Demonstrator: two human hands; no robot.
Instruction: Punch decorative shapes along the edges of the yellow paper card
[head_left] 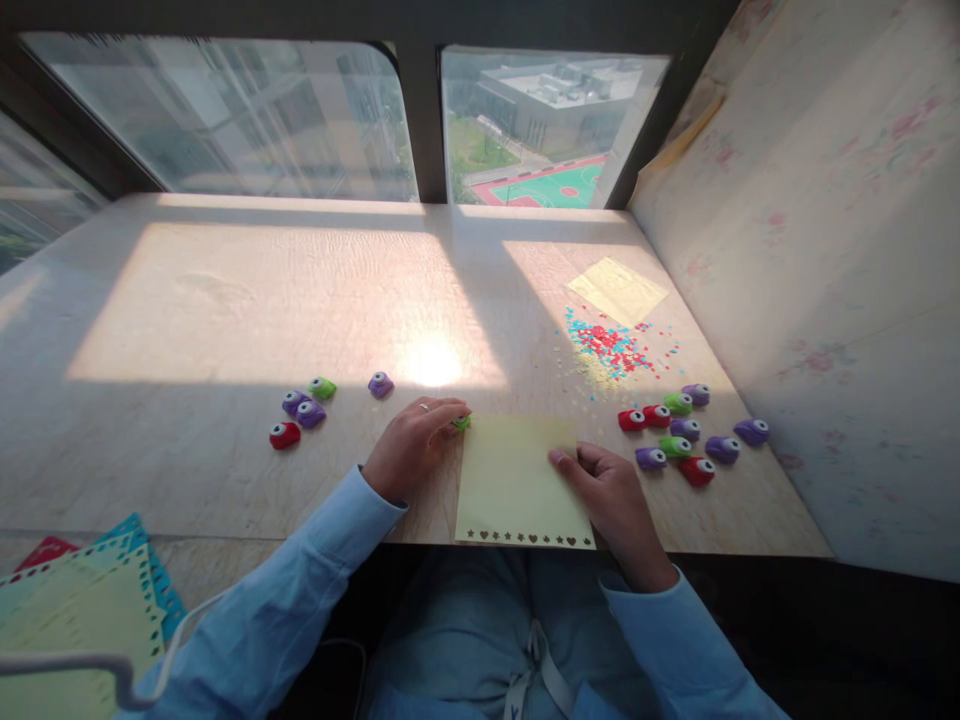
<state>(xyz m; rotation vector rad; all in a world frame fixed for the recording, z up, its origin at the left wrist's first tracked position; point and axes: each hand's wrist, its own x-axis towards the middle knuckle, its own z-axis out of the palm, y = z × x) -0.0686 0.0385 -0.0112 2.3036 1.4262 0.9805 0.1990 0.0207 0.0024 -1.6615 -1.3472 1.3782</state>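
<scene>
A pale yellow sheet of paper (pixel 517 480) lies in front of me, its near edge punched with a row of small stars and hearts. My right hand (pixel 611 500) pinches the sheet's right side, thumb on top. At the upper left corner, my left hand (pixel 420 440) closes its fingers around a green craft punch (pixel 460 423), most of which the fingers hide. The punch touches or sits over the paper's edge; I cannot tell whether it is pressed down. A purple craft punch (pixel 380 384) stands just beyond my left hand.
Several craft punches (pixel 304 410) sit at the left, and more craft punches (pixel 680 446) cluster at the right. Behind these lie scattered confetti (pixel 611 345) and a yellow paper piece (pixel 619 290). Punched sheets (pixel 90 620) and a white cable (pixel 75 661) are at lower left. A papered wall (pixel 825 300) bounds the right.
</scene>
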